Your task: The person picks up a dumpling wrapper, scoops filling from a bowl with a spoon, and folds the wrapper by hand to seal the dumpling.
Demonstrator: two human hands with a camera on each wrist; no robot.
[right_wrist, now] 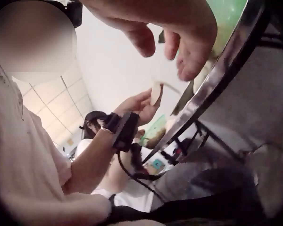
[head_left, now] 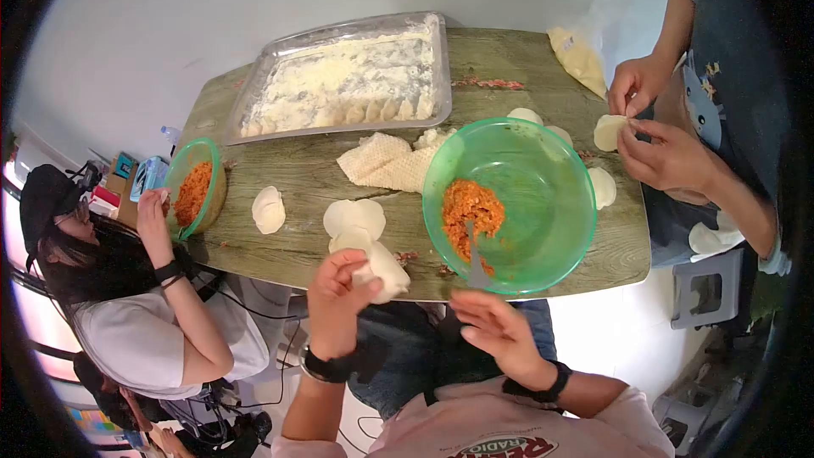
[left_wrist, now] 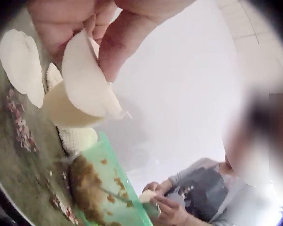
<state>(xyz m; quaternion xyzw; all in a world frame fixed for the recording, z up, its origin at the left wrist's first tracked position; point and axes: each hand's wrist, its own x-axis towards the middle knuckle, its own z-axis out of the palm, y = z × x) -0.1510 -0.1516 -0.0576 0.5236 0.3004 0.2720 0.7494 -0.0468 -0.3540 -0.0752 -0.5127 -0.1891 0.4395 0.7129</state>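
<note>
My left hand pinches a pale, floury dumpling wrapper between thumb and fingers, above the table's near edge. In the left wrist view the held wrapper bends into a curve, with its lower edge hanging free. My right hand holds nothing, fingers loosely extended beside the near rim of the big green bowl. Orange-red minced filling is heaped on that bowl's left side, and a spoon stands in it with its handle toward me. More round wrappers lie just beyond my left hand.
A floured metal tray with a row of dumplings stands at the back. A crumpled cream cloth lies before it. A second bowl of filling is at left beside a seated person. At right, another person's hands hold a wrapper.
</note>
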